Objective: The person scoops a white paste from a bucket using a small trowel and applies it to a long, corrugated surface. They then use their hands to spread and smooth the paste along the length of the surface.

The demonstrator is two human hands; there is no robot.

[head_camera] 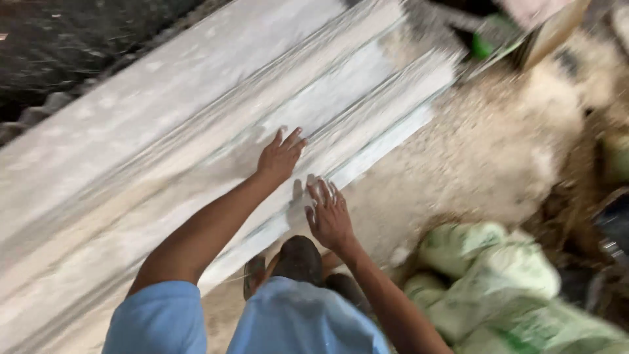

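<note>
A stack of long pale wooden planks (164,131) runs diagonally across the left and middle of the head view, dusty and blurred by motion. My left hand (282,156) lies flat on top of the stack, fingers spread. My right hand (327,213) is open too, fingers apart, touching or hovering just at the near edge of the lowest plank (380,154). Neither hand holds anything. My knee (298,259) and blue clothing (288,321) show below the hands.
Sawdust-covered ground (472,151) spreads to the right of the planks. Green-and-white sacks (504,288) lie at the lower right. A green object (488,39) and a brown board sit at the top right. Dark rubble (59,46) borders the planks at the upper left.
</note>
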